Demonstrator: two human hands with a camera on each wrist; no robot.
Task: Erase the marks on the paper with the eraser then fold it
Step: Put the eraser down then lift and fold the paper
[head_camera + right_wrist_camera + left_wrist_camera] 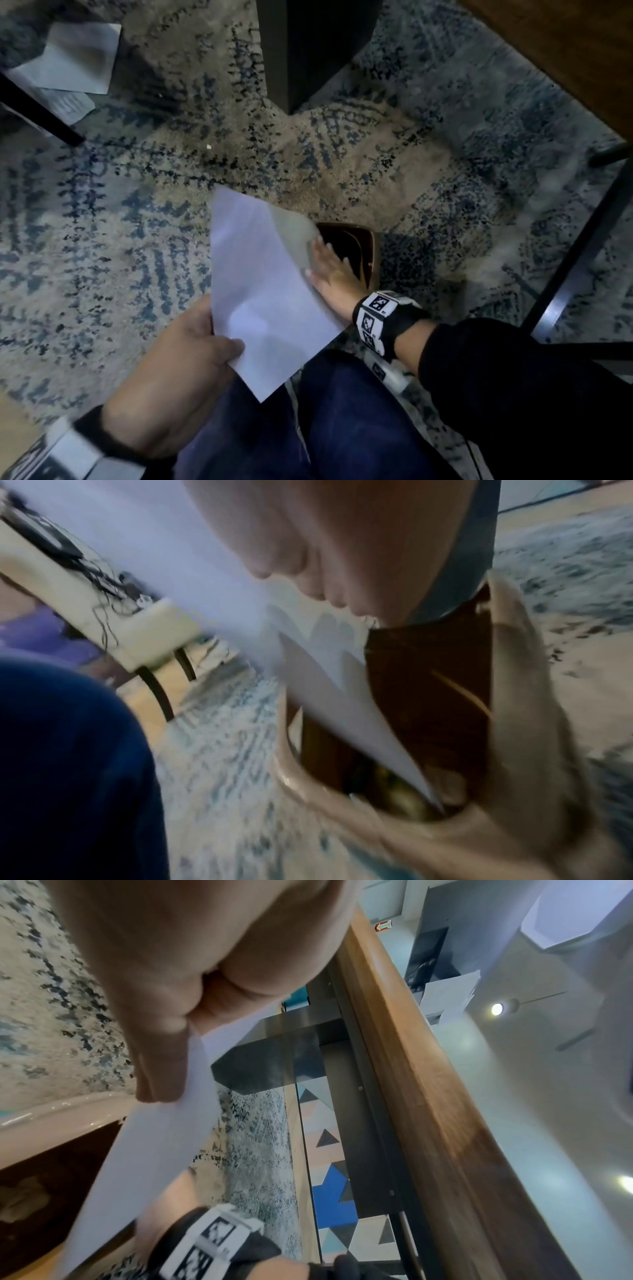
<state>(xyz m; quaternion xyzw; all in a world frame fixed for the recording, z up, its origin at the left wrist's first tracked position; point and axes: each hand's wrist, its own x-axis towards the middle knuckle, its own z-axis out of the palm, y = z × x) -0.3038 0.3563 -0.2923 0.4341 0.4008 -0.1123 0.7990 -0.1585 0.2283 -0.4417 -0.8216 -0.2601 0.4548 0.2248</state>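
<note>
Paper [263, 291], a white sheet, is up in the air in front of your knees, tilted, with its far corner reaching over a small brown bin [363, 253] that stands on a blue and beige patterned rug [137, 212]. Your left hand [178, 370] pinches the sheet's near left edge, thumb on top and fingers curled beneath (the left wrist view shows the paper edge-on, caught between thumb and fingers [161, 1074]). Your right hand [330, 274] lies flat, fingers straight and together, against the sheet's right side just above the bin's opening; it is not curled round anything. In the right wrist view the paper's lower corner dips inside the bin's pale rim [308, 791], though this picture is blurred. The face of the sheet towards you looks blank. A black band with white printed marker squares [380, 318] wraps your right wrist, and a dark sleeve [513, 377] covers that arm. Your legs are in dark blue trousers [342, 428]. Other white papers [75, 61] lie on the rug at the far left, well apart from you.
</note>
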